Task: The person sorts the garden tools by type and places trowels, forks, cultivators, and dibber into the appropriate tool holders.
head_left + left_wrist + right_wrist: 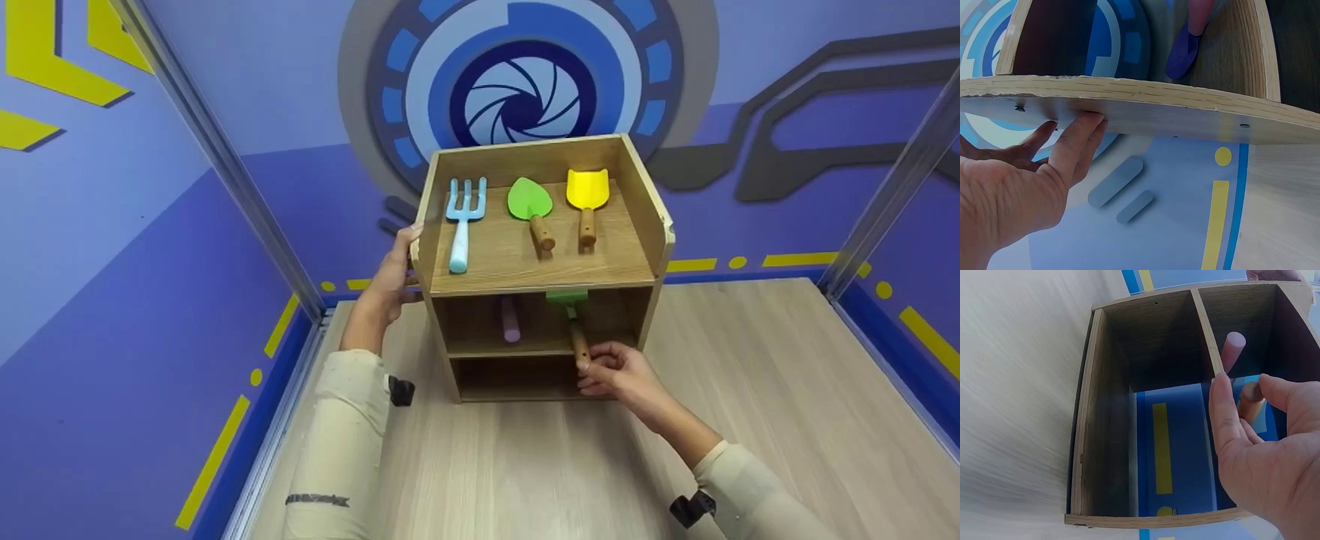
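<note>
My right hand [619,375] pinches the wooden handle of a green-headed toy garden tool [580,341] at the middle compartment of a small wooden shelf [544,286]. The tool's head lies inside, partly hidden under the top board. In the right wrist view, thumb and fingers stand around the handle end [1251,395]. My left hand [386,281] rests against the shelf's left side, its extended fingers [1075,140] touching the outer panel. Beside the held tool, a toy tool with a pinkish handle [510,319] lies in the same compartment; its purple head [1183,53] shows in the left wrist view.
On the top board lie a light blue fork [463,225], a green leaf-shaped trowel [531,201] and a yellow shovel [587,193]. The shelf stands on a light wood table [510,472]. Blue printed panels [300,217] with metal posts [217,150] enclose the table.
</note>
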`<state>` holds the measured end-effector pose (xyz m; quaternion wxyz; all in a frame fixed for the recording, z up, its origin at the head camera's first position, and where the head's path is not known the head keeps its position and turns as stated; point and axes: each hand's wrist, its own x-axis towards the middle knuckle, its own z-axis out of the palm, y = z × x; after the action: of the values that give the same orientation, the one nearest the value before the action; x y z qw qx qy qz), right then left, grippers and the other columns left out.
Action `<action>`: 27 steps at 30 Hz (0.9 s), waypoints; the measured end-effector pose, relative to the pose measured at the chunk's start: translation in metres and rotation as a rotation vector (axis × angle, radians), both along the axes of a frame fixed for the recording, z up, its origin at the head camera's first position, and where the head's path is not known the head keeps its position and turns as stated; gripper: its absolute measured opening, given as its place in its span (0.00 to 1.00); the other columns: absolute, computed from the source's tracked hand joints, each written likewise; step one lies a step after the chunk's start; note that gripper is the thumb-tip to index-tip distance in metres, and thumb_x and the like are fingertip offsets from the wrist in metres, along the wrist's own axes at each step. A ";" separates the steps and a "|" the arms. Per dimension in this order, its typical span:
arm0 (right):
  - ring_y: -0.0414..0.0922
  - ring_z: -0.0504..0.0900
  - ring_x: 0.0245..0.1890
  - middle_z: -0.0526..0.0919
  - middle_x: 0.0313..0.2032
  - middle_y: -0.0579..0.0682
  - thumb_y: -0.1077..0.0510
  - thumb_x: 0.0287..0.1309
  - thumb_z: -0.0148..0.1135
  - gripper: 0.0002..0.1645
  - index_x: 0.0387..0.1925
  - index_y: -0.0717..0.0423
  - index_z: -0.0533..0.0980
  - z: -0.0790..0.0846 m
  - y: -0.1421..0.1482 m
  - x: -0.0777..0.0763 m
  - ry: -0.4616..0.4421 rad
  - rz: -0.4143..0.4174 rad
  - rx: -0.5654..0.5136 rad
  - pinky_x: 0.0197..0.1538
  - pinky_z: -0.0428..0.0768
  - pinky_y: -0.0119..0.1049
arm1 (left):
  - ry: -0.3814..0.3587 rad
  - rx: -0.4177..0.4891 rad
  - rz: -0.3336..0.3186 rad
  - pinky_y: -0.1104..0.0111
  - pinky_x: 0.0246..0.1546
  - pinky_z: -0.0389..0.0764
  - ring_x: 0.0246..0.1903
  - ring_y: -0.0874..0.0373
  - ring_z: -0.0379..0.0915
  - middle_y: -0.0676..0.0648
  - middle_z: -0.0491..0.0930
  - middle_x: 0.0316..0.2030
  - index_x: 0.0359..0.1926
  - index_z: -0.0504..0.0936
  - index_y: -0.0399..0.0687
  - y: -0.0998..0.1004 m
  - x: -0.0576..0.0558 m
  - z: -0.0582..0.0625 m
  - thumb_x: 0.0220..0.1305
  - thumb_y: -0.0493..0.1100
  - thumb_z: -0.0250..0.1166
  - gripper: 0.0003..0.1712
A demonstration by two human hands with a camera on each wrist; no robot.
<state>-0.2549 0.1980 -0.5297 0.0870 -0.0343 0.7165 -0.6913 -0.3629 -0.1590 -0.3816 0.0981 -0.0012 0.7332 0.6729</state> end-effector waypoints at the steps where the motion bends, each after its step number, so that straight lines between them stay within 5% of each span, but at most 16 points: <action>1: 0.46 0.92 0.39 0.87 0.41 0.54 0.60 0.72 0.67 0.27 0.60 0.73 0.68 0.000 0.000 0.000 0.002 -0.004 0.001 0.45 0.91 0.38 | -0.001 -0.002 0.000 0.61 0.49 0.83 0.53 0.50 0.80 0.44 0.76 0.59 0.70 0.75 0.50 0.000 0.000 0.000 0.66 0.78 0.50 0.47; 15: 0.46 0.92 0.38 0.88 0.40 0.50 0.59 0.70 0.69 0.26 0.58 0.72 0.70 0.002 -0.006 -0.001 0.009 -0.026 0.044 0.44 0.91 0.39 | 0.004 -0.008 -0.014 0.56 0.55 0.81 0.65 0.42 0.75 0.40 0.71 0.71 0.78 0.67 0.56 0.000 0.000 0.000 0.66 0.78 0.48 0.49; 27: 0.46 0.92 0.37 0.89 0.38 0.53 0.54 0.71 0.69 0.24 0.54 0.70 0.74 0.000 -0.005 -0.006 0.046 -0.036 0.120 0.44 0.91 0.41 | -0.002 0.000 -0.017 0.60 0.50 0.83 0.55 0.49 0.80 0.42 0.75 0.61 0.74 0.71 0.54 0.000 0.000 0.001 0.66 0.78 0.48 0.47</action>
<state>-0.2614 0.1933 -0.5293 0.0601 -0.0318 0.7590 -0.6475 -0.3633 -0.1591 -0.3803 0.1046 0.0041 0.7331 0.6720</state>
